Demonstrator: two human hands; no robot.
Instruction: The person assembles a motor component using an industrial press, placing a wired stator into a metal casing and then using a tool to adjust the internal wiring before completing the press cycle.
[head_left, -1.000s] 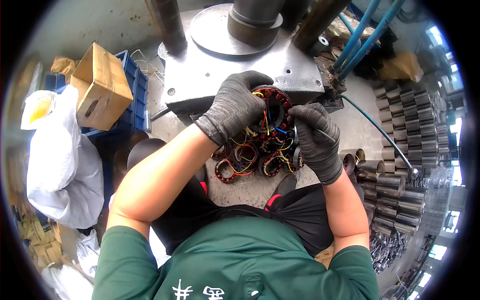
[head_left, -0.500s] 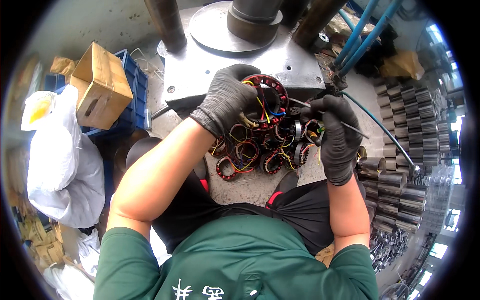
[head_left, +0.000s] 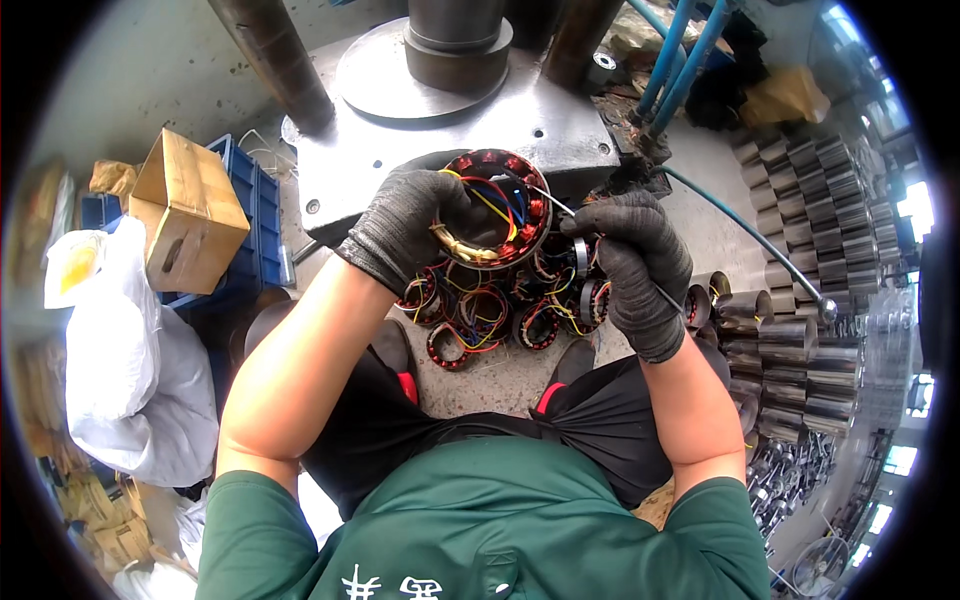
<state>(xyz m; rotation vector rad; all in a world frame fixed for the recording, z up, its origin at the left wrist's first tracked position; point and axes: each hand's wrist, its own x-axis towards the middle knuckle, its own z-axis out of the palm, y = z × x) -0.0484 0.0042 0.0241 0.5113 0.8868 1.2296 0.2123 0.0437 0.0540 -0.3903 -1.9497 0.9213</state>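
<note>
My left hand (head_left: pixel 408 215), in a dark work glove, grips the left side of a ring-shaped motor stator (head_left: pixel 541 215) with red copper windings and yellow, red and blue leads. Its opening is tilted up toward me. My right hand (head_left: pixel 640 265), gloved alike, is closed around a thin metal rod (head_left: pixel 556 202). The rod's far end reaches the right side of the stator's inner rim; whether it touches the windings I cannot tell. Below both hands, several more wound stators (head_left: pixel 448 345) with coloured wires lie on the floor between my feet.
A steel press bed (head_left: pixel 370 150) with a round plate and thick columns stands ahead. To the left are an open cardboard box (head_left: pixel 190 215), a blue crate (head_left: pixel 262 230) and a white sack (head_left: pixel 140 390). Stacked metal cylinders (head_left: pixel 800 340) line the right, beside a thin bar (head_left: pixel 750 230).
The stator has tilted, so its opening faces up more, and the rod's end has come to its inner rim. The whole view has shifted slightly.
</note>
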